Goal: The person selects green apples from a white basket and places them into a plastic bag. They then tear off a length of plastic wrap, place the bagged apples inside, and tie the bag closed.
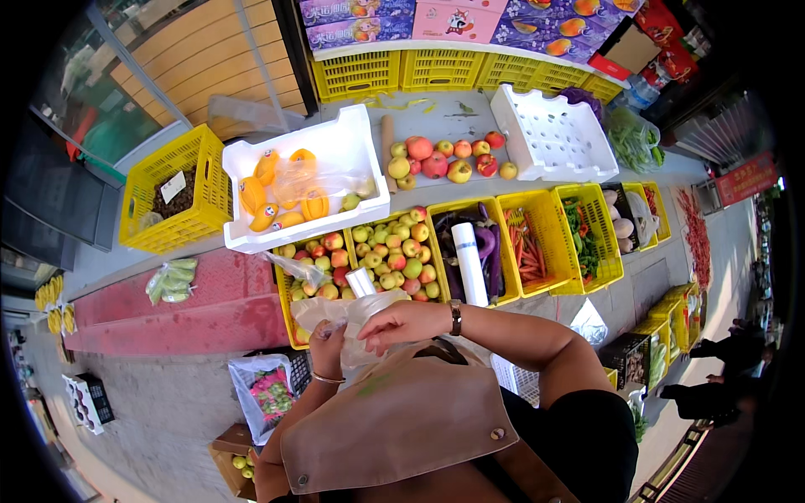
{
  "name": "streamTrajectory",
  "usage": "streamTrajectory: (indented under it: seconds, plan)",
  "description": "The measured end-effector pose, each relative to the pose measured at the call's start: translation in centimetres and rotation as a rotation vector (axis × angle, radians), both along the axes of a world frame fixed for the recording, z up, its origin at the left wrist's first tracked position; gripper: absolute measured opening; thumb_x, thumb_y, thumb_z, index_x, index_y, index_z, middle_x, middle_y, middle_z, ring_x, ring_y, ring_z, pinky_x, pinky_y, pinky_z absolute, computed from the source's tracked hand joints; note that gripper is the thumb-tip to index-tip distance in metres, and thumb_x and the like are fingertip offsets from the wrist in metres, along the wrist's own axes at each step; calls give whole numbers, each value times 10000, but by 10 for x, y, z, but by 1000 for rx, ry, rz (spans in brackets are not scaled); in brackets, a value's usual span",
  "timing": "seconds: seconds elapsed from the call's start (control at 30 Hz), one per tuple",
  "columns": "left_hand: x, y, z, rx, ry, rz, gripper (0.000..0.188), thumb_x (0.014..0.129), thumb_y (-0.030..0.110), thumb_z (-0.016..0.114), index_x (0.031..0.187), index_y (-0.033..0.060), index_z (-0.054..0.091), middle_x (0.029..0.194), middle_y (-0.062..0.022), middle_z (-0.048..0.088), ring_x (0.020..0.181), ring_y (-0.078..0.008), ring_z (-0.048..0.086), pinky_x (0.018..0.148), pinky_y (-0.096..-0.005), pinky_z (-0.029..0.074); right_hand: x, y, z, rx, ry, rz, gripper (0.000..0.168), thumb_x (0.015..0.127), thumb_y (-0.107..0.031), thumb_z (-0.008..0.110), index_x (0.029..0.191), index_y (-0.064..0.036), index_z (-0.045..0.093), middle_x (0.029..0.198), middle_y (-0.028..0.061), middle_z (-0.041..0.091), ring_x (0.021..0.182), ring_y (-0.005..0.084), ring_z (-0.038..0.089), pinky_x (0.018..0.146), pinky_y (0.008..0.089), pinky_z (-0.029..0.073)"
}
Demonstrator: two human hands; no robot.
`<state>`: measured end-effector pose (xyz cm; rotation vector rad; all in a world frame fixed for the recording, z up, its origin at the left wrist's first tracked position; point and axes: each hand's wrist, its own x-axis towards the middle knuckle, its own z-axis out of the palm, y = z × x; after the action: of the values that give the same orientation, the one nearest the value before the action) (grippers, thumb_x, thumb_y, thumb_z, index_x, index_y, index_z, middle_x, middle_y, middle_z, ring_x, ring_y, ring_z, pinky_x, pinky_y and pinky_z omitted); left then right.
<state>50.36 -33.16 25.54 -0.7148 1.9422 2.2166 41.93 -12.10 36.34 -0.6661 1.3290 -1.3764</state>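
Note:
Near the picture's middle, my left hand (328, 342) grips the bunched edge of a thin clear plastic bag (321, 312). My right hand (402, 324), with a watch at its wrist, reaches across the bag, fingers bent and partly spread; whether it pinches the film cannot be told. Just beyond my hands a roll of plastic bags (360, 283) lies over a yellow crate of apples (393, 254). Another white roll (470, 264) rests on the eggplants (490, 245) in the crate to the right. A brown apron covers my front.
A white foam box (377, 210) of mangoes stands beyond the apples. Loose apples and pomegranates (434, 165) lie on the ledge beside an upturned foam box (553, 138). Crates of carrots (527, 248) and peppers (582, 239) continue right. A red ramp (182, 320) is at left; people (723, 377) are far right.

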Motion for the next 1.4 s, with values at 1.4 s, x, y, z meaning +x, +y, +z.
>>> streamTrajectory:
  seconds: [1.4]
  plan:
    - [-82,140,-136,-186,-262,176,172,912,155,488,809,28,542,505,23,432,409,-50,397,396,-197,306,-175,110,-222,-387,-1012,-420,589,862,-344,481,1346,-58,307,1333,110,414,1217,285,420,1014,512,333]
